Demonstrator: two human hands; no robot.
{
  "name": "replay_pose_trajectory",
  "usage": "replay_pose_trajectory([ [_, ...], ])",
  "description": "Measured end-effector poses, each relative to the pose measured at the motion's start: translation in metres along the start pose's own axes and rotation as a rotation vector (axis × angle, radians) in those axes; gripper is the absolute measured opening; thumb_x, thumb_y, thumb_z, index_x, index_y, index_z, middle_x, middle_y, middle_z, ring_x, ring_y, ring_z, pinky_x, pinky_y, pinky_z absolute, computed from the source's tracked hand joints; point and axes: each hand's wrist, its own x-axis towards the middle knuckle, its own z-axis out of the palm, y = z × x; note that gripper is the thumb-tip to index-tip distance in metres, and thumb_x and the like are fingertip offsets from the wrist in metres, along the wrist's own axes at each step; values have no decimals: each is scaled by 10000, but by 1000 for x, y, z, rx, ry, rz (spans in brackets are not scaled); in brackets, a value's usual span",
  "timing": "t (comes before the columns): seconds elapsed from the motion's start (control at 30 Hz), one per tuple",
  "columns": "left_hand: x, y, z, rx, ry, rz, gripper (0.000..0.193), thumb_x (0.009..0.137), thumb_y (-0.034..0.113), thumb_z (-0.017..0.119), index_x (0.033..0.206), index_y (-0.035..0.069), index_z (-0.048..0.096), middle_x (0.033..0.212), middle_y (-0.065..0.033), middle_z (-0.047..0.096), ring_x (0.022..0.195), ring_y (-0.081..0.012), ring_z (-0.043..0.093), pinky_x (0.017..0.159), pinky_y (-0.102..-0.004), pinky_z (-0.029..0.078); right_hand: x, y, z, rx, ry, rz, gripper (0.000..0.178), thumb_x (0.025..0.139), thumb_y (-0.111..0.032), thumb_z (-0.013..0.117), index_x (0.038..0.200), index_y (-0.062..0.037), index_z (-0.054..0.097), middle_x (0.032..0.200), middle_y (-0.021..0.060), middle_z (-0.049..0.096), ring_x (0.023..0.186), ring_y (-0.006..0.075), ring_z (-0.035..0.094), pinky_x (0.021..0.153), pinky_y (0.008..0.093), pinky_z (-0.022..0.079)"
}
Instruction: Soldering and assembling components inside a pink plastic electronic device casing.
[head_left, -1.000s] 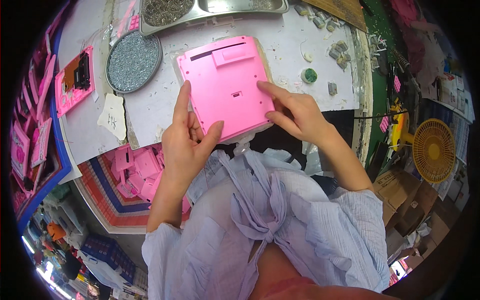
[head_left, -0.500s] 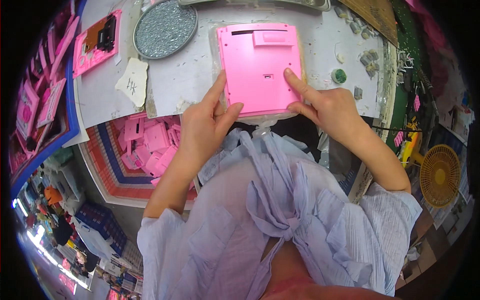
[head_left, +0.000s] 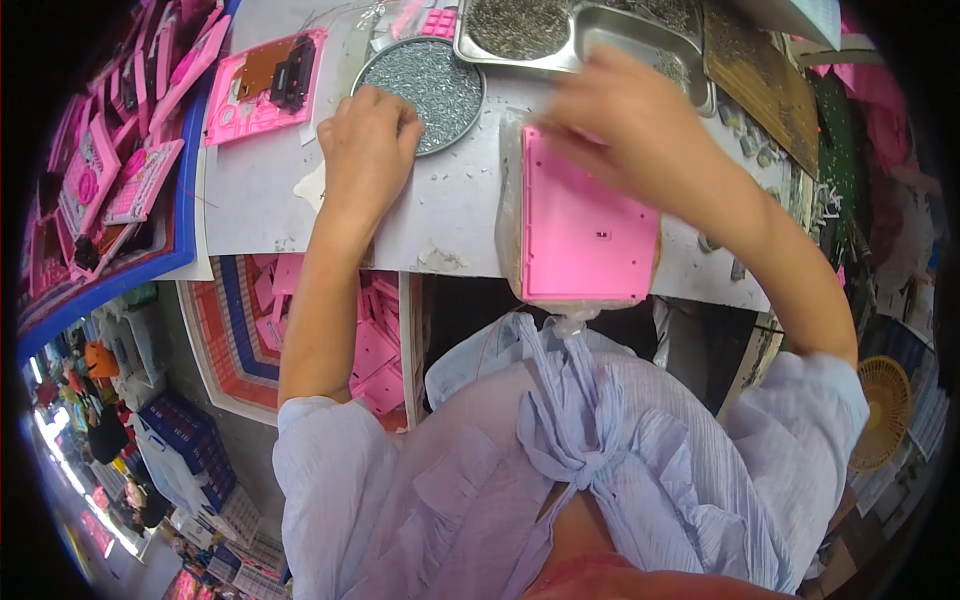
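A pink plastic casing [head_left: 590, 230] with small holes lies on a plastic-wrapped pad [head_left: 511, 215] at the table's front edge. Over its upper part is my right hand [head_left: 625, 125], smeared by motion, so its fingers cannot be read. My left hand [head_left: 365, 140] rests at the left rim of a round dish [head_left: 425, 85] full of small silvery metal pieces. Its fingers are curled in, and whatever they may hold is hidden. Beyond the right hand stands a metal tray [head_left: 560, 62] with compartments of small dark fasteners.
Another pink casing [head_left: 225, 120] with a brown board and black part lies at the left. A blue-edged bin [head_left: 190, 200] of pink parts stands farther left. Below the table is a crate [head_left: 225, 330] of pink pieces. A yellow fan [head_left: 880, 415] is at the right.
Both hands have left the pink casing. My left hand has moved up and left to the round dish, my right hand up toward the metal tray. The view has shifted.
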Motion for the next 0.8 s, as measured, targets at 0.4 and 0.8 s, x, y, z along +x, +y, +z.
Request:
replay_pose_trajectory([
  [0.4,4,-5,5,93,80,40,102,887,217,711,878,115,715,899,-54,648,931,-280,612,855,-464,385,128,33,111,-287,-120,-137,200,845,-217,620,806,-112,786,915,66,743,1008,246,635,841,438,485],
  [0.8,16,-5,9,97,147,68,105,865,212,715,815,120,725,819,-25,683,833,-244,646,809,-433,391,76,55,56,77,150,69,232,908,-237,648,916,-21,731,956,143,723,996,314,630,918,476,479],
])
